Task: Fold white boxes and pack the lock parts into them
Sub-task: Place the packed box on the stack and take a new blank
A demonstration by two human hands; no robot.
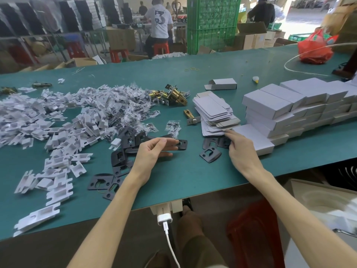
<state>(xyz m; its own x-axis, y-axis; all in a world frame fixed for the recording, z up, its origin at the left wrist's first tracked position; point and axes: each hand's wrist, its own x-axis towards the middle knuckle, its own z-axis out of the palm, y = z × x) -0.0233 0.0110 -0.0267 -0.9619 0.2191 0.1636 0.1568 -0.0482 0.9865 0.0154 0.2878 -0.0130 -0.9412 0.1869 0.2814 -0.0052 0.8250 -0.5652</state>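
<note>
My left hand (152,151) pinches a black strike plate (182,145) just above the counter (193,180), near its front edge. My right hand (239,149), fingers straight, touches the flat box blanks (212,111) stacked further right.

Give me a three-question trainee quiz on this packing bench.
1. True or false: the left hand holds a black plate.
2. Where do the flat boxes lie from the closed boxes? A left, B right, C on top.
3. What colour is the bag at the far right?
Key: 1 true; 2 A; 3 red.
</note>
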